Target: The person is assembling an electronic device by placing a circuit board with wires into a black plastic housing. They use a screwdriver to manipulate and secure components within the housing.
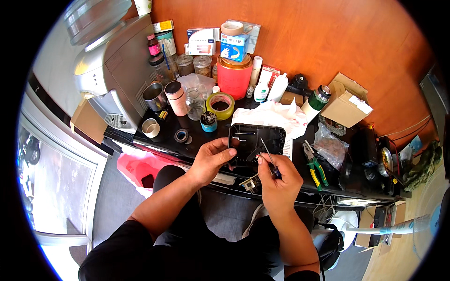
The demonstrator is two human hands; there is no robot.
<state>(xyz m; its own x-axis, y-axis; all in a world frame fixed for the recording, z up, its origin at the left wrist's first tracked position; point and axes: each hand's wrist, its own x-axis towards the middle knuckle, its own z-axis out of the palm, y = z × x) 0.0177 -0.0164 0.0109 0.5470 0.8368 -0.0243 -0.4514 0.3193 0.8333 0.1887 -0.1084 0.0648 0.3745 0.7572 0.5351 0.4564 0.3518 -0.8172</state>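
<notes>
A black plastic housing, shaped like an open tray with ribs inside, is held over the front edge of the dark tabletop. My left hand is closed on its left side, thumb at the near left corner. In my right hand is a thin screwdriver, pinched between thumb and fingers, its metal shaft slanting up over the housing. Part of its dark handle shows beside the fingers. Just below the housing, near my right thumb, hangs a small circuit board; what supports it is hidden.
Pliers with green-and-yellow handles lie to the right, beside a clear plastic bag. Yellow tape, a glass jar and a pink tumbler stand behind left. A water dispenser is far left. A cardboard box sits back right.
</notes>
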